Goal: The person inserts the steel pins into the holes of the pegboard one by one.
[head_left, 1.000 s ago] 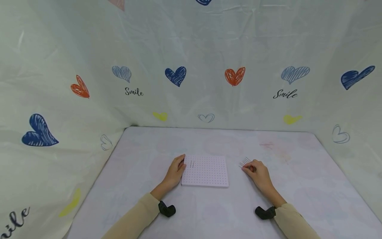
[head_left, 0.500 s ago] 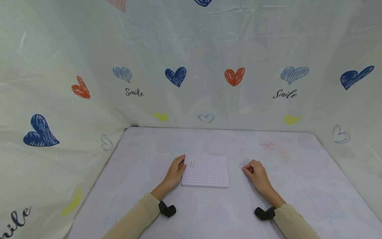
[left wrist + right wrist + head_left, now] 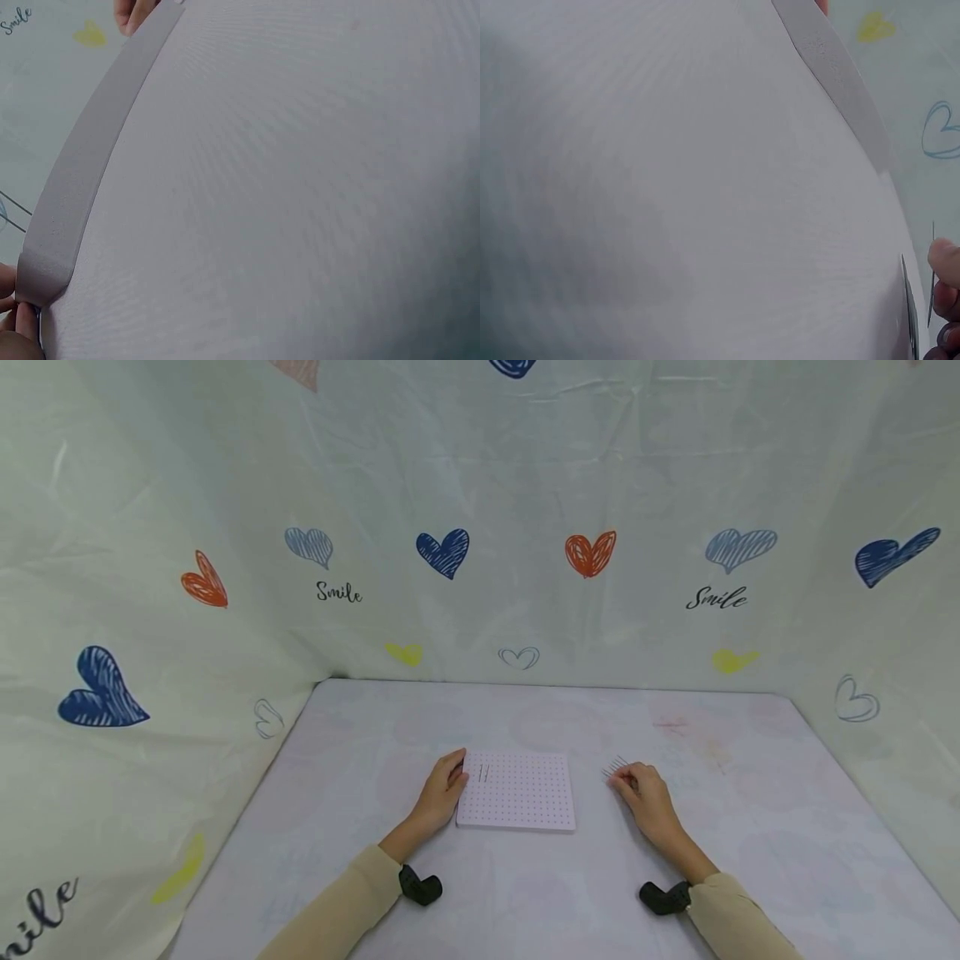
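While the left hand (image 3: pixel 432 795) grips the perforated board (image 3: pixel 517 806) on the table (image 3: pixel 525 902), two pins (image 3: pixel 481 773) standing in holes near its left edge, the right hand (image 3: pixel 649 797) pinches a single pin (image 3: pixel 931 296) beside loose pins (image 3: pixel 617 764).

Place: curtained-off workspace; printed sheet (image 3: pixel 510 468) (hearts (image 3: pixel 443 553), "Smile" lettering (image 3: pixel 339 592)) around; pale table (image 3: pixel 517 902)

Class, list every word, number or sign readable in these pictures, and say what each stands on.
"Smile": on the sheet, left of centre, head view.
"Smile": on the sheet, right of centre, head view.
"ile": on the sheet, lower left, head view; its start is cut off.
"Smile": on the sheet, left wrist view.
No text is readable on the board.
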Tool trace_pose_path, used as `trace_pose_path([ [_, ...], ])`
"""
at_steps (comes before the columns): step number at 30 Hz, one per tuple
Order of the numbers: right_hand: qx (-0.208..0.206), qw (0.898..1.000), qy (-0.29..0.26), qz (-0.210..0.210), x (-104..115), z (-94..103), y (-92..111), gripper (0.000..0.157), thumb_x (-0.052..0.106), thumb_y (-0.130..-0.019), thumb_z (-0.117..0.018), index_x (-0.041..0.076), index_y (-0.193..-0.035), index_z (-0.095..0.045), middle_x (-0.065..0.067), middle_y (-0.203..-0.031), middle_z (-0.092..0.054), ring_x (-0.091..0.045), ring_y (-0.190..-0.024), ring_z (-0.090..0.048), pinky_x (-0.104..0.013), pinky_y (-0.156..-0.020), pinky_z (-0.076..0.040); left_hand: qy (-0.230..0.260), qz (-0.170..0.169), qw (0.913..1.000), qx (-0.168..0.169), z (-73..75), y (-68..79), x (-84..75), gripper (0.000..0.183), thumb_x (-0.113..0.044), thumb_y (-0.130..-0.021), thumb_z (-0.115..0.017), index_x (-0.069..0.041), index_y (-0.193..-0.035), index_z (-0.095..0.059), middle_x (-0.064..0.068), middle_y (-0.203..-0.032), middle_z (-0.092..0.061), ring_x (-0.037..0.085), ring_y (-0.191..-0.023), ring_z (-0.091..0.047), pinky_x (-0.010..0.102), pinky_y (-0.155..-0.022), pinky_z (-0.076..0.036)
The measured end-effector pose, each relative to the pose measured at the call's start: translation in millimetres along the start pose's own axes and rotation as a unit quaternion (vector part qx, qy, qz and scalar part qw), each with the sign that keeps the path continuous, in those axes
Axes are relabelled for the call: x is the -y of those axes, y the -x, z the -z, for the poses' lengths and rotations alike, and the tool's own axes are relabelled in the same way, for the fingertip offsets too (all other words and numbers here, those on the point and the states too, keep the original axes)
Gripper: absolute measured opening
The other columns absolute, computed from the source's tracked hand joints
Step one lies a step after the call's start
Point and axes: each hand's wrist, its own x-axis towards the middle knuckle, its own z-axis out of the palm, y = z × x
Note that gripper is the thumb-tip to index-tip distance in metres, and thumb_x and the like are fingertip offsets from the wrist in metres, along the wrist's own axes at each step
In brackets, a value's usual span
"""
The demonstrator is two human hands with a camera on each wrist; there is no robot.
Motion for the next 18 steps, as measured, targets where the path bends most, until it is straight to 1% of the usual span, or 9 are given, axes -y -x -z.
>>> trace_pose_path([
  [6, -0.01, 1.0, -0.01, 0.023, 4.8, 0.7, -2.3, 0.005, 0.003, -0.096, -0.065, -0.002, -0.094, -0.064, -0.005, -0.085, -0.059, -0.018, -0.081, -0.048, -0.029, -0.065, -0.041, -0.001, -0.003, 1.0, -0.002, 0.1, -0.3, 0.5, 0.048, -0.003, -0.105, -0.046, 0.007, -0.15, -0.034, 0.025, -0.152, -0.035, 0.036, -0.139, -0.039, 0.043, -0.115, -0.036],
  [10, -0.012, 0.999, -0.01, 0.03, 5.2, -0.5, -3.2, 0.005, 0.001, -0.098, -0.061, -0.004, -0.098, -0.06, -0.007, -0.085, -0.055, -0.017, -0.079, -0.045, -0.027, -0.063, -0.04, -0.006, -0.006, 1.0, -0.004, 0.2, -0.4, 0.4, 0.047, -0.002, -0.105, -0.046, 0.008, -0.149, -0.034, 0.025, -0.152, -0.035, 0.036, -0.139, -0.039, 0.043, -0.114, -0.036],
  [13, -0.024, 0.999, -0.005, 0.041, 5.4, -1.1, -3.8, 0.005, -0.002, -0.099, -0.058, -0.006, -0.1, -0.056, -0.009, -0.086, -0.052, -0.017, -0.077, -0.045, -0.025, -0.061, -0.041, -0.008, -0.004, 1.0, -0.004, 0.4, -0.2, 0.3, 0.048, -0.003, -0.105, -0.046, 0.007, -0.15, -0.034, 0.025, -0.152, -0.035, 0.035, -0.139, -0.039, 0.042, -0.114, -0.036],
  [15, -0.034, 0.998, -0.009, 0.047, 6.6, -0.8, -4.4, 0.005, -0.002, -0.099, -0.056, -0.007, -0.101, -0.054, -0.01, -0.088, -0.052, -0.016, -0.078, -0.046, -0.023, -0.061, -0.041, -0.009, -0.009, 0.9999, -0.004, 0.4, 0.2, 0.6, 0.048, -0.002, -0.104, -0.047, 0.008, -0.149, -0.034, 0.026, -0.151, -0.035, 0.037, -0.138, -0.04, 0.043, -0.114, -0.037],
  [18, -0.046, 0.997, -0.021, 0.054, 9.7, 0.8, -5.2, 0.006, -0.002, -0.1, -0.054, -0.007, -0.103, -0.053, -0.011, -0.089, -0.052, -0.015, -0.078, -0.045, -0.02, -0.06, -0.039, -0.007, -0.008, 0.9999, -0.002, 0.5, 0.4, 0.5, 0.048, -0.002, -0.104, -0.047, 0.008, -0.149, -0.035, 0.026, -0.151, -0.035, 0.036, -0.138, -0.04, 0.042, -0.113, -0.038],
])
